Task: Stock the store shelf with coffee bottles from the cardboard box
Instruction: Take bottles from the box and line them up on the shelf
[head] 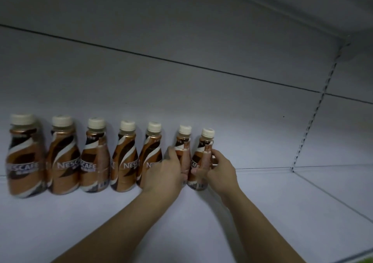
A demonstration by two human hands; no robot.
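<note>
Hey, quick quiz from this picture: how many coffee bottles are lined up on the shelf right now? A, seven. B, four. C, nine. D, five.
A: the row of bottles on the shelf counts seven white caps, with the left hand gripping the sixth bottle and the right hand the seventh bottle.

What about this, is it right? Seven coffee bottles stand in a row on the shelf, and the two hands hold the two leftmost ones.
Not quite: in the head view the left hand grips the sixth bottle and the right hand grips the seventh bottle, the two rightmost, not leftmost. The rest is right.
</note>
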